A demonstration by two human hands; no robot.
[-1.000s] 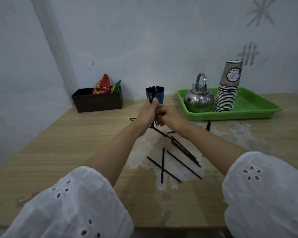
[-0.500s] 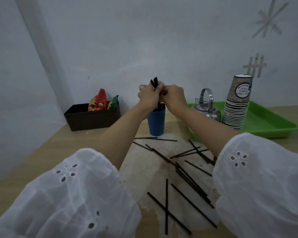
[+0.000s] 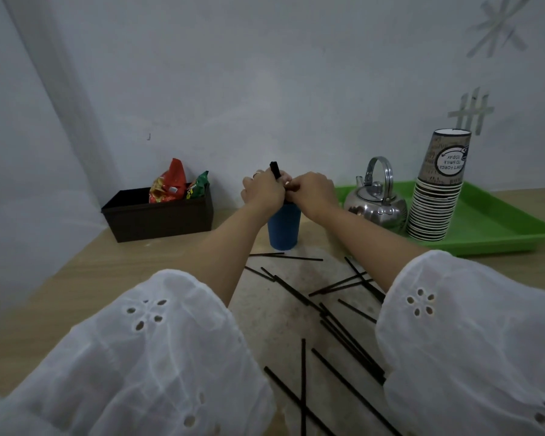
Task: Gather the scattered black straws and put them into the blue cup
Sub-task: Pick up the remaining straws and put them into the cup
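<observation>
Light, stiff but slippery handling is expected of the straws [image 3: 303,372], and a bunch is best taken mid-length. They are thin, matte black, and scattered on the tabletop [image 3: 76,294] at 6 o'clock of the cup [image 3: 283,226]. A bundle [image 3: 274,169] is gripped upright over the cup by the left hand [image 3: 261,193]. What the right hand's [image 3: 315,190] curled grip holds cannot be told.

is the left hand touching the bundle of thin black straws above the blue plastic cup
Touching. The head view shows the left hand curled round the bundle of thin black straws, whose tips poke up above the fist.
</observation>
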